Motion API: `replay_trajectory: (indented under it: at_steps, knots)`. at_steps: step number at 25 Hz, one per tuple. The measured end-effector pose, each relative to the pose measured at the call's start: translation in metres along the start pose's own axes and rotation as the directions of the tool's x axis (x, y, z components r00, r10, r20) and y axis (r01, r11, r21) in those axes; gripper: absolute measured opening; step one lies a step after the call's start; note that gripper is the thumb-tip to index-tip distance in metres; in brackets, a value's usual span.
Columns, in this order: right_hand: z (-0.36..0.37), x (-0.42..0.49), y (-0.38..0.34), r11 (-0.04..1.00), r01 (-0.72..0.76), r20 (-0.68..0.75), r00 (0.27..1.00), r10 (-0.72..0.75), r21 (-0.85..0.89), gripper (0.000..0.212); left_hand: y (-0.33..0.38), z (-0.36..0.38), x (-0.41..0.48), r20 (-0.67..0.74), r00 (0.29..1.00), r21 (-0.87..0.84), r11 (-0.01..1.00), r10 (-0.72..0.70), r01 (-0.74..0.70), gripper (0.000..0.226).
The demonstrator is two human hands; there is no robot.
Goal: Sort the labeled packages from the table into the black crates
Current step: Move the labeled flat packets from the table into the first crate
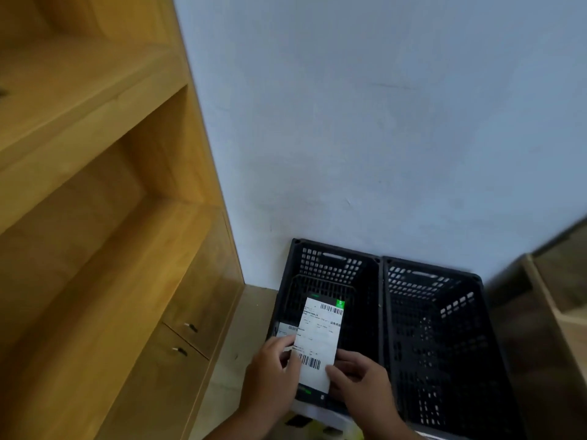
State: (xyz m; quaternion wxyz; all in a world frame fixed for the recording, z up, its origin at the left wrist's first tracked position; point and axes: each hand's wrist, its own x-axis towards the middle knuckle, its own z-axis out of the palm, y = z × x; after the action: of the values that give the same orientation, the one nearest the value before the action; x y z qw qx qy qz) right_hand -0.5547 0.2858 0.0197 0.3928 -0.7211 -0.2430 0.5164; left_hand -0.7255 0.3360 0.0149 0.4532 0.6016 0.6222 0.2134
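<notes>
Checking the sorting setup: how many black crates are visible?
2. The left crate stands by the wall, under the held package; the right crate sits beside it. More may lie out of frame.

The left crate (pixel 330 265) and the right crate (pixel 438 315) were black, their walls patterned with a grid of small holes. The package (pixel 313 393) was dark, its label (pixel 320 338) white with black barcode stripes and a green square (pixel 340 303). The shelving (pixel 95 217) was honey-yellow wood; the wall (pixel 381 122) pale bluish white.
</notes>
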Motion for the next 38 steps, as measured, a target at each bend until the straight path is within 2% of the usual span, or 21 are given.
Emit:
replay_trajectory:
  at_steps: [3,8,10,13,15,20,26,31,33,35,38]
  knots:
    - [0.015,0.005,0.006,0.998,0.040,-0.035,0.998,-0.042,-0.050,0.036,-0.010,0.000,0.010,0.029,0.999,-0.054,0.998,-0.038,0.040,0.037]
    - [0.038,0.043,0.044,0.994,-0.065,-0.082,0.995,0.059,-0.083,0.041,-0.052,0.014,0.035,0.088,0.985,-0.095,0.983,-0.149,0.157,0.032]
    - [0.048,0.075,0.064,0.991,-0.089,-0.117,0.990,0.077,-0.101,0.040,-0.075,0.022,0.062,0.068,0.987,-0.009,0.989,-0.146,0.147,0.031]
    - [0.071,0.137,0.111,0.983,-0.116,-0.132,0.986,0.097,-0.142,0.039,-0.123,0.034,0.113,-0.088,0.988,0.175,0.975,-0.126,0.140,0.039]
    - [0.089,0.176,0.139,0.976,-0.127,-0.121,0.987,0.106,-0.177,0.040,-0.152,0.046,0.145,-0.157,0.973,0.174,0.966,-0.167,0.194,0.040]
    - [0.112,0.243,0.201,0.954,-0.125,-0.052,0.992,0.115,-0.274,0.030,-0.197,0.076,0.185,-0.162,0.968,0.139,0.966,-0.193,0.216,0.041]
    - [0.120,0.264,0.228,0.892,-0.137,0.002,0.988,0.153,-0.432,0.031,-0.230,0.083,0.187,-0.154,0.963,0.082,0.969,-0.220,0.234,0.038]
    - [0.130,0.260,0.232,0.877,-0.120,0.067,0.983,0.170,-0.465,0.041,-0.244,0.067,0.189,-0.198,0.951,0.014,0.970,-0.236,0.243,0.031]
    - [0.124,0.251,0.220,0.874,-0.127,0.063,0.982,0.177,-0.470,0.052,-0.240,0.061,0.183,-0.206,0.957,0.055,0.974,-0.203,0.218,0.031]
    - [0.105,0.232,0.200,0.837,-0.088,0.014,0.993,0.114,-0.541,0.067,-0.219,0.056,0.168,-0.204,0.975,0.192,0.973,-0.088,0.128,0.038]
    - [0.072,0.185,0.151,0.679,0.016,0.023,1.000,0.002,-0.734,0.076,-0.170,0.047,0.135,-0.130,0.990,0.383,0.924,0.058,-0.004,0.044]
